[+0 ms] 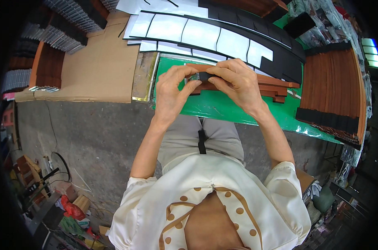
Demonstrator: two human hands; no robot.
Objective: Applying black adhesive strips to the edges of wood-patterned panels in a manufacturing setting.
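My left hand (171,89) and my right hand (240,83) meet over the near edge of a green-topped table (239,114). Between their fingertips is a small black piece (204,76), pinched from both sides. It seems to sit at the end of a strip, but my fingers hide part of it. Several reddish-brown strips (276,82) lie under and beside my right hand, reaching off to the right. Just beyond my hands, white backing sheets (201,32) carry long black strips with thin cross lines.
Brown strips with black ends (330,85) stand stacked at the right. Dark sheets (287,68) lie beyond my right hand. Cardboard (101,68) covers the left surface, with more brown and silvery bundles (49,66) there. Plastic-wrapped items (322,25) sit far right; clutter lines the floor.
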